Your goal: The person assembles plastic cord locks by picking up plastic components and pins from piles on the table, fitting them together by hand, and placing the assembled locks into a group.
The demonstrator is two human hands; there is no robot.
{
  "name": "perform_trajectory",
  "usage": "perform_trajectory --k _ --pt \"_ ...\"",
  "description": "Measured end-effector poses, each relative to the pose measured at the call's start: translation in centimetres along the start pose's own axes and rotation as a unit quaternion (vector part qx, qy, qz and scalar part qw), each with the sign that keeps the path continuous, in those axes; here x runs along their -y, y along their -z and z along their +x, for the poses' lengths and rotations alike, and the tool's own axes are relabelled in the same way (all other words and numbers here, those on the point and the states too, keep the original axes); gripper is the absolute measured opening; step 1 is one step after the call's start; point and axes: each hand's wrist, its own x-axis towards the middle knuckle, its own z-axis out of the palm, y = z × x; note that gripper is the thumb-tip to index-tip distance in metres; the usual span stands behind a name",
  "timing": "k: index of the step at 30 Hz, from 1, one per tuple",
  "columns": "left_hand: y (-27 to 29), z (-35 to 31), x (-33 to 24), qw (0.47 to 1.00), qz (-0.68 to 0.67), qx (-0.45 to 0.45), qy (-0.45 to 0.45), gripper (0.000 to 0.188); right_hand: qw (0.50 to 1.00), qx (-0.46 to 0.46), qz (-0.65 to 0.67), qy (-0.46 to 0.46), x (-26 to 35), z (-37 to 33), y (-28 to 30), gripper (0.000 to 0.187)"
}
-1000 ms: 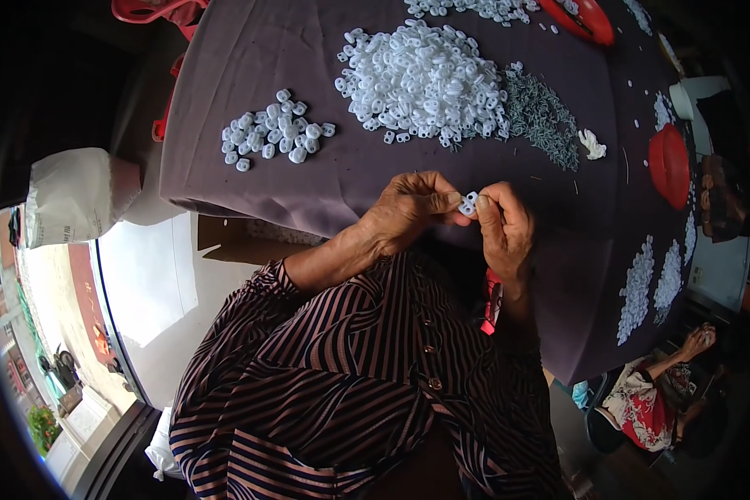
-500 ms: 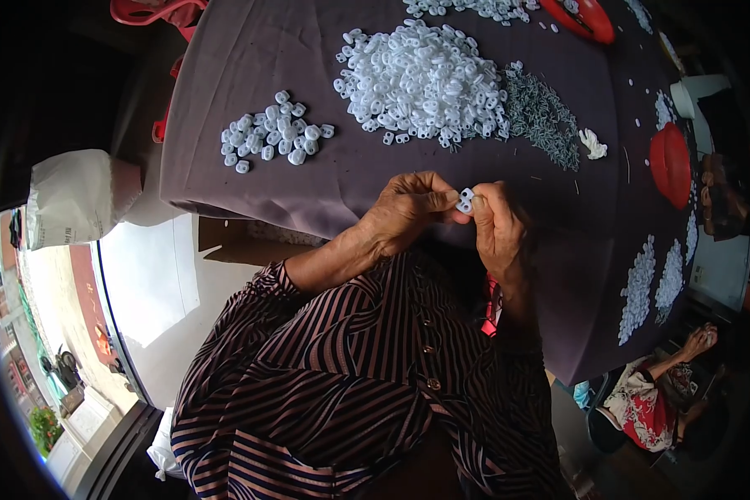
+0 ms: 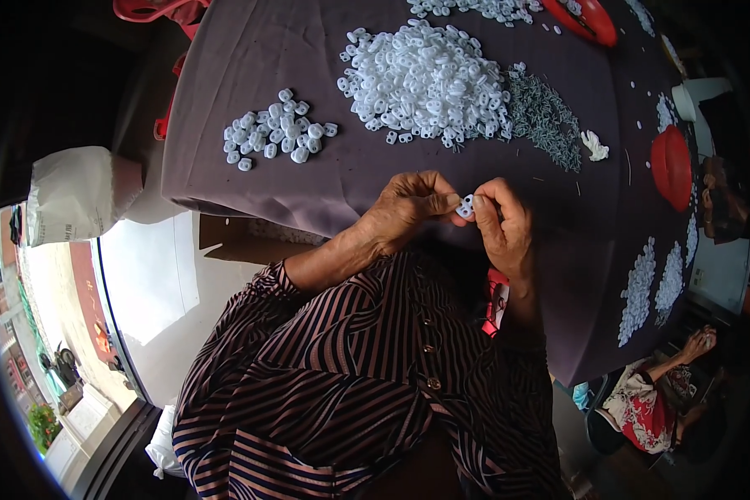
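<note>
Near the table's front edge, my left hand (image 3: pixel 404 208) pinches a small white plastic cord lock (image 3: pixel 465 207) with round holes in it. The thumb and fingertips of my right hand (image 3: pixel 507 227) close on the same piece from the other side. Beyond my hands lies a large heap of white two-holed plastic parts (image 3: pixel 425 83). Against its right side spreads a heap of thin grey springs (image 3: pixel 545 115), too small to make out singly. A smaller group of rounded white pieces (image 3: pixel 279 131) lies to the left.
A crumpled white scrap (image 3: pixel 594 145) lies right of the springs. Red trays (image 3: pixel 672 167) and more white piles (image 3: pixel 637 292) stand along the table's right side. An open cardboard box (image 3: pixel 262 246) is below the front edge. At lower right another person (image 3: pixel 646 404) sits with a hand raised.
The cord lock has tilted slightly between my fingertips. My right hand has shifted a little and its fingers have re-set on the piece; my left hand stays nearly still.
</note>
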Motion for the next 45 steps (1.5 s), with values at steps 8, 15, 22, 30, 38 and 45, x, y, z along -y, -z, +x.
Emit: perform_trajectory --k 8,15,22,30,38,45 --pt "0.1 -0.1 -0.2 1.000 0.023 -0.010 -0.003 0.009 1.000 -0.002 0.003 -0.009 0.3 0.1 -0.3 0.013" --pt "0.6 -0.3 -0.4 0.999 0.039 -0.009 -0.004 0.014 1.000 0.001 -0.014 0.027 0.2 0.4 -0.8 0.012" --pt "0.7 -0.5 -0.7 1.000 -0.001 -0.022 -0.011 0.008 0.995 -0.020 -0.081 0.052 0.9 0.4 -1.4 0.014" --pt "1.5 -0.6 -0.5 1.000 -0.009 -0.022 -0.009 0.007 0.961 -0.010 -0.256 0.109 0.2 0.0 -2.9 0.019" --pt "2.0 -0.4 -0.5 0.998 0.013 -0.039 -0.038 0.007 0.912 -0.034 -0.372 0.169 0.5 0.5 -3.8 0.019" --pt "3.0 -0.6 -0.2 0.999 0.013 -0.043 -0.031 0.007 0.910 -0.028 -0.371 0.182 0.2 0.5 -4.6 0.019"
